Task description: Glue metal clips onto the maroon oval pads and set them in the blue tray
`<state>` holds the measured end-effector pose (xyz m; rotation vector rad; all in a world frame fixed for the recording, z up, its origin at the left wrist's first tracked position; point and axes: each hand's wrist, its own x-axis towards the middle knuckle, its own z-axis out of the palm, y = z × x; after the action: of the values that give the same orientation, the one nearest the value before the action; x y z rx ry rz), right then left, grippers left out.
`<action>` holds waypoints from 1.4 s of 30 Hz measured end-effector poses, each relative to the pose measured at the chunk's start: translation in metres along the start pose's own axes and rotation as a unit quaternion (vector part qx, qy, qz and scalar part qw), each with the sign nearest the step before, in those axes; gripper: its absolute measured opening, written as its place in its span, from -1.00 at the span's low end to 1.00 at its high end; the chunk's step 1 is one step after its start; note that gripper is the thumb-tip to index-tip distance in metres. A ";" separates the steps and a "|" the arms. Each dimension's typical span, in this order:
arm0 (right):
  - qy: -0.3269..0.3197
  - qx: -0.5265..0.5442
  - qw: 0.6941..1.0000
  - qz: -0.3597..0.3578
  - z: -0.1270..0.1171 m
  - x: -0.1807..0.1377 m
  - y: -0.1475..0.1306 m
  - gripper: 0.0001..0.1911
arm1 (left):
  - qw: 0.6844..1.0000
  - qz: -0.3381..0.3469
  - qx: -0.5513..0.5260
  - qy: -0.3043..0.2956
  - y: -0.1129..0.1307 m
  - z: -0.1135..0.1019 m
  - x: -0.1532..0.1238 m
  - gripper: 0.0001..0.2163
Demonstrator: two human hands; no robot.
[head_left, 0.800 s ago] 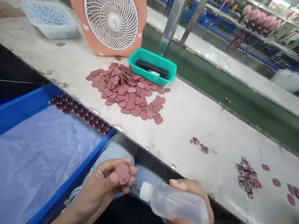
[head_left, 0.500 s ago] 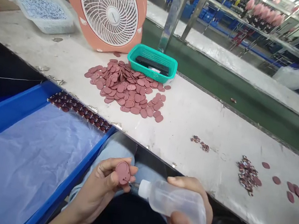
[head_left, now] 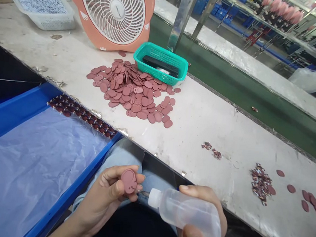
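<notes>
Two hands grip, left hand (head_left: 100, 199) on a pink tag (head_left: 128, 181), right hand (head_left: 204, 195) on a bottle (head_left: 187, 213).

Matt pink rubbery tag (head_left: 128, 181), plastic bottle (head_left: 189, 215) w/ smooth translucent wall, plastic mesh basket (head_left: 154, 47), scuffed white bench top (head_left: 202, 127)

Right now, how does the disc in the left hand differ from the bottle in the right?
The pink disc is flat and opaque; the squeeze bottle is rounded and translucent. The disc is far smaller than the bottle. The left hand pinches the disc upright, while the right hand grips the bottle sideways, nozzle toward the disc. Both are held over the person's lap.
</notes>
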<state>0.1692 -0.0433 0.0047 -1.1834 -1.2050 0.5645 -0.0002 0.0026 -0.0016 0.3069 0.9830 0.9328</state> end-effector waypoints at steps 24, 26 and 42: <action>0.025 0.027 0.999 0.033 -0.004 -0.006 0.004 -0.64 | 1.000 0.007 0.007 -0.010 0.000 -0.001 0.000 -0.63; 0.024 0.028 0.998 0.050 -0.004 -0.006 0.004 -0.65 | 1.000 0.008 0.008 -0.026 -0.001 -0.004 0.002 -0.66; -0.001 0.296 0.924 0.244 -0.007 0.010 0.017 -0.56 | 0.999 0.026 0.015 0.029 0.001 0.001 0.002 -0.61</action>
<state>0.1828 -0.0314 -0.0056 -0.9430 -0.6469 1.2082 0.0005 0.0052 -0.0013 0.3341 1.0477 0.9795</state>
